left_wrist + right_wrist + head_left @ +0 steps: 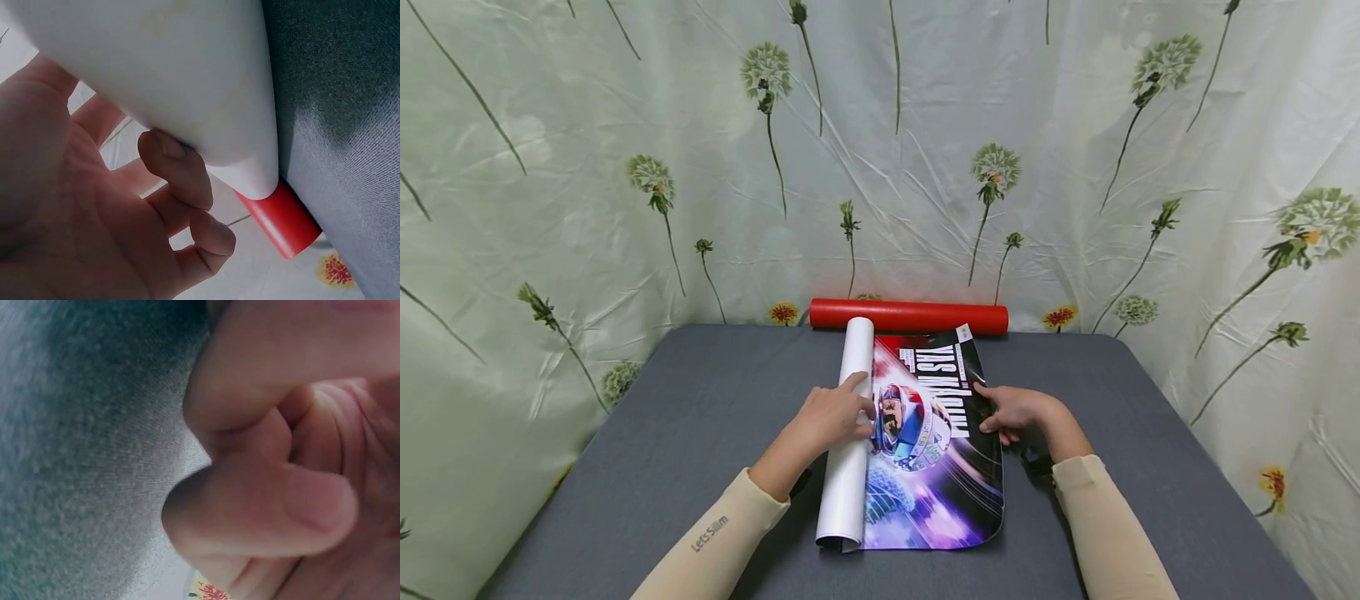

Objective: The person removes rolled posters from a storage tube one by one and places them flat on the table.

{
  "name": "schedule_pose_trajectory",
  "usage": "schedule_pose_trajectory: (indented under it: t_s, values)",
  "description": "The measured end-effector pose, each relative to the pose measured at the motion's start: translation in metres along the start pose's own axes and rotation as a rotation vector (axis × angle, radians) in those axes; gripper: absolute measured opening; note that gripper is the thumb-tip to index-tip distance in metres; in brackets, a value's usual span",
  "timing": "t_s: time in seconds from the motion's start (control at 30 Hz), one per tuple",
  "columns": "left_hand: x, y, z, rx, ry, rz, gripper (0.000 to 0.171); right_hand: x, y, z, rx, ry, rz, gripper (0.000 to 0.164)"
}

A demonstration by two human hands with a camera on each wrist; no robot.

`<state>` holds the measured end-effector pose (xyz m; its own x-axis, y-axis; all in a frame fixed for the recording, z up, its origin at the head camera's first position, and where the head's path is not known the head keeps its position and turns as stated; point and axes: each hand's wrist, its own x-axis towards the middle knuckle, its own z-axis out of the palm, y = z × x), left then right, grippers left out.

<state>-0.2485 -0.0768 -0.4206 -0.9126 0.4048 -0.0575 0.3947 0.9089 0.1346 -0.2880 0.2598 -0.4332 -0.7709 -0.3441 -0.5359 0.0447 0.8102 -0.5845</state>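
A partly unrolled glossy poster (917, 500) shows a racing helmet and large white lettering. Its left side is still a white roll (842, 492), which also fills the top of the left wrist view. My left hand (831, 414) rests against that roll, the index finger stretched out across it and the others loosely bent. At the poster's right edge, my right hand (1018, 411) holds the sheet, two fingertips showing on its dark face. The other fingers of the right hand (269, 481) are curled over the grey cloth in the right wrist view; the sheet is not seen there.
A red tube (910, 317) lies crosswise behind the poster, its end (281, 219) also showing in the left wrist view. Grey cloth covers the table (700, 433). A curtain (910, 150) printed with dandelions hangs along the far side.
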Motion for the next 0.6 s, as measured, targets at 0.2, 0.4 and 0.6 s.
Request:
schedule_pose_trajectory:
  t_s: [0.2, 0.4, 0.6]
  values:
    - [0.0003, -0.0002, -0.0005, -0.023, -0.002, -0.014, 0.032, -0.0017, -0.0008, -0.0009, 0.036, -0.002, 0.032, 0.091]
    - [-0.0009, -0.0023, -0.0003, -0.008, -0.004, -0.007, 0.027, -0.0031, -0.0004, -0.0021, 0.040, -0.001, 0.057, 0.090]
    - [-0.0020, -0.0021, -0.0046, 0.000, 0.013, -0.014, 0.031, -0.0045, 0.0015, -0.0034, 0.030, 0.016, 0.065, 0.088]
